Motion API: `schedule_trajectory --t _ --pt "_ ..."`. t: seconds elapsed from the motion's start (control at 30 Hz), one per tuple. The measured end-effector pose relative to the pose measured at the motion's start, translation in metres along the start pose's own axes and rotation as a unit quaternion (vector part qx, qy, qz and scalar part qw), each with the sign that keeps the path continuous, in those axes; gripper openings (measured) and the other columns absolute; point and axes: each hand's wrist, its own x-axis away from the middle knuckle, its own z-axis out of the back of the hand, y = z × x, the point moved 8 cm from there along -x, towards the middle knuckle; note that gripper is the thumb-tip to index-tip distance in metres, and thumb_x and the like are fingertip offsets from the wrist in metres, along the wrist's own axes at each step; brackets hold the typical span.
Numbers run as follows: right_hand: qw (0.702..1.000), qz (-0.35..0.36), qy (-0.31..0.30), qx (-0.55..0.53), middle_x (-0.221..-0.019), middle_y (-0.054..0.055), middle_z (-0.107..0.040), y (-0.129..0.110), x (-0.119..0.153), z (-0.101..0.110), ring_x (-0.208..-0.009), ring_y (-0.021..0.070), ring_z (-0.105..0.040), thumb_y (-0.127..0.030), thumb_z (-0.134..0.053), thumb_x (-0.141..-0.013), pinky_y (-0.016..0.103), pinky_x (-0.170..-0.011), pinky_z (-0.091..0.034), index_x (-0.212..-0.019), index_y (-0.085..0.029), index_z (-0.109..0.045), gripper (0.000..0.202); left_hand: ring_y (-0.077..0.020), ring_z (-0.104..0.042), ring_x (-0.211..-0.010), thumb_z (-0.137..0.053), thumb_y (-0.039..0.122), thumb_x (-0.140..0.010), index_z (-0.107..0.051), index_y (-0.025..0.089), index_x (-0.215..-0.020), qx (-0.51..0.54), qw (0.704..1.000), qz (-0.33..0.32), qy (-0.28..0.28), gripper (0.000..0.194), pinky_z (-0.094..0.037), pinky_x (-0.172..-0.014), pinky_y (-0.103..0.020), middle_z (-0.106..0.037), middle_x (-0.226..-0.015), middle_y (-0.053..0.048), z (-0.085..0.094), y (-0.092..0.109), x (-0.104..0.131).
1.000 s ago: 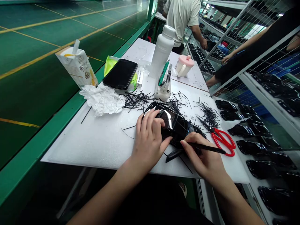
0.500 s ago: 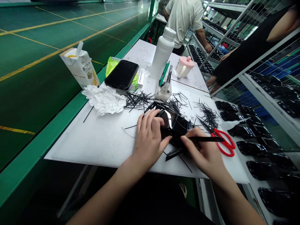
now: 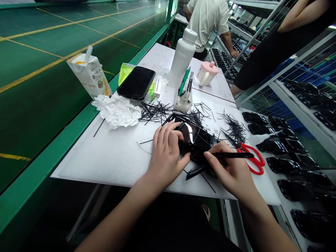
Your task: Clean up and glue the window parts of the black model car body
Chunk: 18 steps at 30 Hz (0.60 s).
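Observation:
A glossy black model car body (image 3: 195,137) lies on the white worktable, partly hidden under my fingers. My left hand (image 3: 168,148) is closed over its left side, fingers bent across the top and thumb against the near side. Pinched like a pen in my right hand (image 3: 229,168) is a slim black tweezers-like tool (image 3: 233,155); its tip meets the car's near side, where the exact contact is too dark to make out. A loose black plastic piece (image 3: 195,172) lies just below the car. Red-handled scissors (image 3: 252,157) rest beside my right hand.
Thin black strips (image 3: 156,112) lie in piles behind the car. Around them are a pen holder (image 3: 183,103), white bottle (image 3: 182,57), pink-lidded mug (image 3: 207,74), phone (image 3: 136,83), crumpled tissue (image 3: 118,112) and drink carton (image 3: 89,75). Black car bodies (image 3: 285,164) line the right. Two people stand beyond.
My right hand and the tool have shifted very slightly right. My left hand keeps its hold on the car body. The person in black at right has changed arm position.

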Motion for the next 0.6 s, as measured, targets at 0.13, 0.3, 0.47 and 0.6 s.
schedule_trajectory --t 0.13,0.3,0.47,0.6 --pt "1.0 0.014 -0.011 0.006 -0.074 -0.001 -0.052 -0.002 0.0 -0.003 -0.065 0.0141 -0.05 -0.028 -0.052 -0.099 0.024 -0.052 -0.036 -0.088 -0.024 -0.052 0.012 -0.0321 -0.04 -0.139 -0.064 0.021 -0.083 -0.036 0.021 -0.101 -0.001 1.0 -0.002 0.0 0.033 -0.028 -0.117 -0.053 -0.051 -0.137 -0.019 0.0 0.001 0.0" --pt "0.999 -0.003 -0.044 0.023 -0.066 -0.003 -0.045 -0.009 -0.006 -0.007 -0.055 0.0119 -0.041 -0.027 -0.051 -0.098 0.023 -0.044 -0.03 -0.083 -0.023 -0.049 0.016 -0.0322 -0.04 -0.138 -0.064 0.02 -0.082 -0.036 0.021 -0.101 0.002 1.0 -0.003 0.0 0.034 -0.028 -0.117 -0.053 -0.051 -0.137 -0.019 -0.001 0.0 0.0" --pt "0.999 -0.019 -0.033 0.015 -0.071 0.0 -0.049 -0.008 -0.003 -0.005 -0.062 0.0141 -0.048 -0.026 -0.052 -0.097 0.023 -0.043 -0.03 -0.082 -0.023 -0.05 0.016 -0.0322 -0.04 -0.139 -0.064 0.02 -0.082 -0.036 0.021 -0.101 0.001 1.0 -0.005 -0.003 0.034 -0.028 -0.117 -0.053 -0.051 -0.137 -0.019 -0.002 0.001 0.0" --pt "0.999 -0.011 0.016 -0.029 -0.072 -0.002 -0.048 -0.004 0.004 0.003 -0.064 0.0141 -0.048 -0.022 -0.053 -0.097 0.025 -0.05 -0.035 -0.082 -0.024 -0.048 0.016 -0.0323 -0.039 -0.139 -0.064 0.021 -0.083 -0.036 0.021 -0.101 0.001 1.0 -0.01 -0.006 0.034 -0.027 -0.117 -0.054 -0.052 -0.136 -0.018 -0.001 0.002 0.002"
